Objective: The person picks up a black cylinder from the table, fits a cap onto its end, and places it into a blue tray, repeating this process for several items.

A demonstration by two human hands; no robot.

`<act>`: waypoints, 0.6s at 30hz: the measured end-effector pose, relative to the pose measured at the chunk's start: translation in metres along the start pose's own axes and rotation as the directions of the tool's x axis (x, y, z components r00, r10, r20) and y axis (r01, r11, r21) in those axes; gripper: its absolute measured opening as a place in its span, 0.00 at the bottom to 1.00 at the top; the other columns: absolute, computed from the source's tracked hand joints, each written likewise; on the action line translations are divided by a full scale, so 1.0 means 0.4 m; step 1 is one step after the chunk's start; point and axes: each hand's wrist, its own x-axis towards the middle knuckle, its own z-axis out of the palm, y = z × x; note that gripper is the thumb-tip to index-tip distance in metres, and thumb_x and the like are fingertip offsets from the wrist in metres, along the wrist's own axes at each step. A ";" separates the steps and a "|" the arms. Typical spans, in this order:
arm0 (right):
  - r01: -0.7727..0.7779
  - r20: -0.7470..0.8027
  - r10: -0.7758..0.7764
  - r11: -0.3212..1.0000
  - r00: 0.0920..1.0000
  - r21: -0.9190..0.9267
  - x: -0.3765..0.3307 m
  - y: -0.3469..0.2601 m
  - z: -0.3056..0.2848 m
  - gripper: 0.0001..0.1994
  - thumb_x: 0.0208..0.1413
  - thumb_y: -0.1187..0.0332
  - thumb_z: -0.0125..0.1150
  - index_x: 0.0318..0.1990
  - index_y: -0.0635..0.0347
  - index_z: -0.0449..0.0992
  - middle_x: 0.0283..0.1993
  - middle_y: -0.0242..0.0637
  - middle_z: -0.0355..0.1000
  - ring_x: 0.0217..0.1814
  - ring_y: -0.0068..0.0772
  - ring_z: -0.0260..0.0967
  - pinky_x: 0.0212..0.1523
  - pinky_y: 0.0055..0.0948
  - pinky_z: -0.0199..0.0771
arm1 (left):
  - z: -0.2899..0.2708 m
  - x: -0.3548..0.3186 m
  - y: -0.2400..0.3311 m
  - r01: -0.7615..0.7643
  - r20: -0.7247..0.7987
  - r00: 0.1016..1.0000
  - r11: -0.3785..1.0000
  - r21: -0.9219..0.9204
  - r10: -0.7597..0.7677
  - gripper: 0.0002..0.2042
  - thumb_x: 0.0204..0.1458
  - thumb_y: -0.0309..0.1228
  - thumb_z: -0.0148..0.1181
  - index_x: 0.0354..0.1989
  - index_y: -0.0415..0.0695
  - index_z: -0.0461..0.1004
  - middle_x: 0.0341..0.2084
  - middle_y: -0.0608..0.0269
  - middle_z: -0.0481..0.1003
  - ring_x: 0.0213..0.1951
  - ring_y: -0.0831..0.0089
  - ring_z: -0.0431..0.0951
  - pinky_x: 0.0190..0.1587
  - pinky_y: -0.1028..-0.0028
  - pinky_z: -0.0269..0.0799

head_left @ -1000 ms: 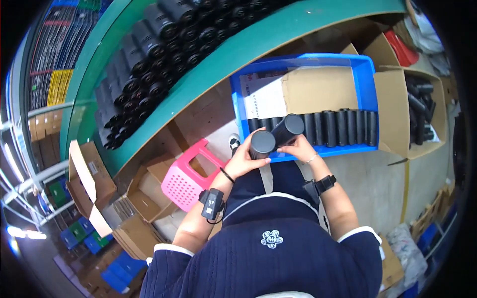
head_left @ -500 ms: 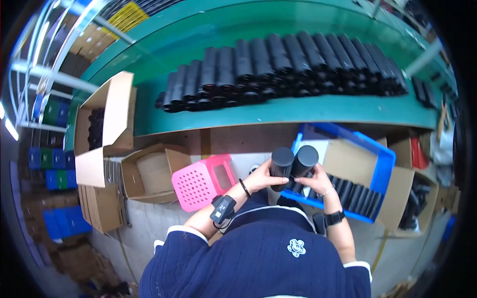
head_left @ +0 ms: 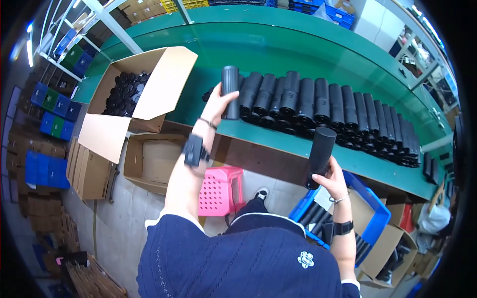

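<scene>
My left hand (head_left: pixel 218 103) is wrapped round a black cylinder (head_left: pixel 230 79) with a ribbed side, held upright at the left end of the stack of black cylinders (head_left: pixel 305 99) on the green table. In my right hand (head_left: pixel 332 180) is a second black cylinder (head_left: pixel 323 144), slightly tilted, in front of the table's near edge. The stack is several layers deep, its pieces lying side by side with their ends toward me. Below my right forearm stands a blue crate (head_left: pixel 375 218) with more black cylinders inside.
An open cardboard box (head_left: pixel 169 84) of black discs stands at the table's left end. Under it are an empty-looking cardboard box (head_left: pixel 134 156) and a pink stool (head_left: pixel 218 181). Another carton (head_left: pixel 382 248) with dark parts sits right of the crate. The green table (head_left: pixel 218 39) spans the back.
Both cylinders were side by side above the crate. My left hand has carried one up and left to the stack; my right has lifted the other toward the table edge. My view has shifted.
</scene>
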 end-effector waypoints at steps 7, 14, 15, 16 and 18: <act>0.141 -0.144 -0.170 0.971 0.975 -0.191 0.132 -0.084 0.033 0.44 0.43 0.78 0.66 0.69 0.62 0.48 0.53 0.39 0.66 0.54 0.29 0.65 0.55 0.29 0.66 | -0.049 0.270 -0.113 0.150 -0.191 0.980 0.812 0.563 -0.049 0.45 0.33 0.38 0.75 0.61 0.33 0.59 0.50 0.42 0.72 0.49 0.57 0.75 0.51 0.68 0.72; -0.040 -0.447 -0.210 0.872 0.869 -0.488 0.270 -0.203 -0.086 0.38 0.49 0.72 0.65 0.66 0.64 0.51 0.36 0.42 0.72 0.34 0.25 0.72 0.33 0.22 0.71 | -0.087 0.349 -0.182 0.099 -0.031 0.992 0.611 0.785 -0.120 0.41 0.36 0.51 0.68 0.57 0.34 0.67 0.52 0.43 0.71 0.55 0.53 0.71 0.57 0.64 0.67; -0.070 -0.447 -0.232 0.823 0.864 -0.563 0.293 -0.212 -0.096 0.38 0.48 0.70 0.66 0.65 0.64 0.52 0.37 0.44 0.72 0.34 0.26 0.72 0.33 0.23 0.72 | -0.100 0.351 -0.185 0.099 -0.031 0.992 0.600 0.794 -0.123 0.42 0.39 0.54 0.65 0.58 0.34 0.66 0.54 0.43 0.70 0.57 0.53 0.70 0.59 0.63 0.64; -0.034 -0.400 -0.347 0.717 0.849 -0.696 0.339 -0.171 -0.130 0.39 0.47 0.68 0.67 0.65 0.64 0.52 0.37 0.46 0.73 0.34 0.28 0.73 0.34 0.24 0.72 | -0.109 0.352 -0.188 0.090 -0.034 0.994 0.571 0.816 -0.108 0.42 0.41 0.58 0.62 0.59 0.36 0.65 0.54 0.43 0.69 0.57 0.53 0.69 0.60 0.63 0.63; -0.052 -0.349 -0.403 0.589 0.846 -0.806 0.388 -0.137 -0.112 0.41 0.45 0.62 0.69 0.65 0.62 0.53 0.37 0.50 0.74 0.36 0.35 0.75 0.37 0.30 0.74 | -0.081 0.325 -0.176 0.080 -0.028 0.994 0.538 0.839 -0.104 0.43 0.43 0.61 0.59 0.60 0.38 0.65 0.54 0.43 0.69 0.58 0.53 0.68 0.61 0.62 0.61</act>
